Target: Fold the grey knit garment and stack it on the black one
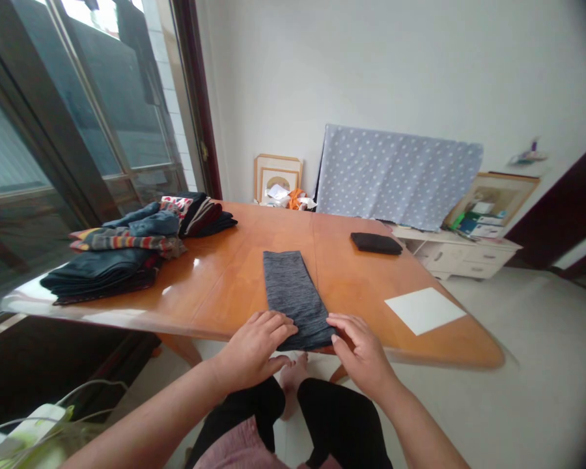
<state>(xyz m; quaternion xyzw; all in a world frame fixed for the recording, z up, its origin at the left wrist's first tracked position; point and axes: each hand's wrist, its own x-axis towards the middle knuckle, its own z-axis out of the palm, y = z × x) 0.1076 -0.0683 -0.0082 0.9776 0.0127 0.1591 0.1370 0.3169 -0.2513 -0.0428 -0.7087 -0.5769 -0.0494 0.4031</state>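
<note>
Both hands lay flat, fingers spread and holding nothing, on the near end of a folded grey garment (293,296) at the lower centre of the frame: the left hand (254,344) pressed its left corner, the right hand (360,348) its right corner. To do this step well, it seemed best to keep the palms low and even, press the two corners alike so the layers stayed squared, and keep the cloth from sliding on the glossy wood, since its near edge sat right at the rim of the table (224,273) and could slip over. The garment was a long, narrow strip of heathered dark grey knit, running from the hands away toward the middle of the frame, its long edges nearly straight and its far end cut square; it looked thin, soft and limp, lying flat with no visible wrinkles. In the left of the frame, well apart, stood a pile of folded clothes (127,251) in dark blue and stripes. To the right of centre lay a small black folded item (376,243), and nearer the right edge of the table a white sheet (424,309).
</note>
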